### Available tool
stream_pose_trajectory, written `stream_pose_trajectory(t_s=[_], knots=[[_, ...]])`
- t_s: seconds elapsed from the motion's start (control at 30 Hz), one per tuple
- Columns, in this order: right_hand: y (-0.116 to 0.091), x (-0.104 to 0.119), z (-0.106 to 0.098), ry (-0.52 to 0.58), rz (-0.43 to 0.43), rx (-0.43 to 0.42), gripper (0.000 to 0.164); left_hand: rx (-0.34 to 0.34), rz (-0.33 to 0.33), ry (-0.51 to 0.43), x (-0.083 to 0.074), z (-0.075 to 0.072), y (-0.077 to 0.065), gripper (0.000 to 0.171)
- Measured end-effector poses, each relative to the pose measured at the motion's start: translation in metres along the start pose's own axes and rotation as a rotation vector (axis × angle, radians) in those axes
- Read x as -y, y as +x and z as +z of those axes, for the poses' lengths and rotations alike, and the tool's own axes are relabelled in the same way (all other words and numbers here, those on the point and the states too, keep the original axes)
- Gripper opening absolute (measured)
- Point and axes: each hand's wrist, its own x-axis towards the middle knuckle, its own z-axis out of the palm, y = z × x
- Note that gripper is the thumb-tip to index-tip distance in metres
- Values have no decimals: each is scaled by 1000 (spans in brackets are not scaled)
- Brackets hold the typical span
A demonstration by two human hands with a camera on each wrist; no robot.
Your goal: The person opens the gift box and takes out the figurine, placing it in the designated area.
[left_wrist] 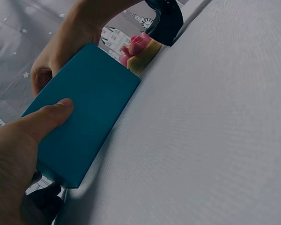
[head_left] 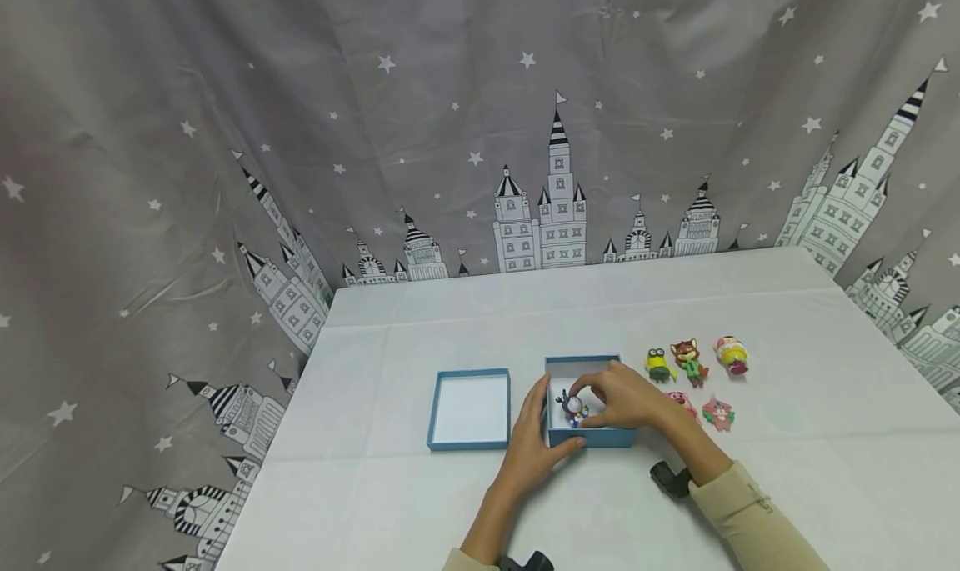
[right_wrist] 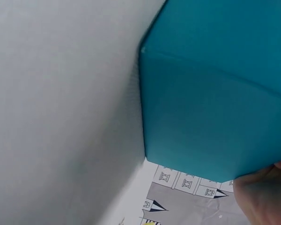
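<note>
An open blue box (head_left: 600,438) with a white inside stands on the table. My left hand (head_left: 529,448) grips its near left corner, fingers along the left side; in the left wrist view the thumb presses the box's front face (left_wrist: 91,117). Reaching over the box's right wall, my right hand (head_left: 628,394) pinches a small dark-blue figurine (head_left: 574,408) with a pale face inside the box. Some colourful bits show beside that figurine, partly covered by the fingers. From the right wrist, the box wall (right_wrist: 206,112) hides the figurine.
A shallow blue-rimmed lid (head_left: 470,408) lies left of the box, white inside up. Right of the box lie a yellow minion figure (head_left: 658,366), a fox figure (head_left: 690,363), a round yellow-and-white figure (head_left: 732,355), a pink figure (head_left: 681,401) and a pink-and-green one (head_left: 718,413).
</note>
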Motion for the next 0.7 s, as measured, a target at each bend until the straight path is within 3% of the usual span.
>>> stream_pose_trajectory(t_s=[0.23,0.7], knots=[[-1,0,-7,73,-13,-18,42,6,-10,1,-1,-1,0,96],[-28,-2,-59,28,184,-130,47,-4,-17,5,-2,0,0,98]])
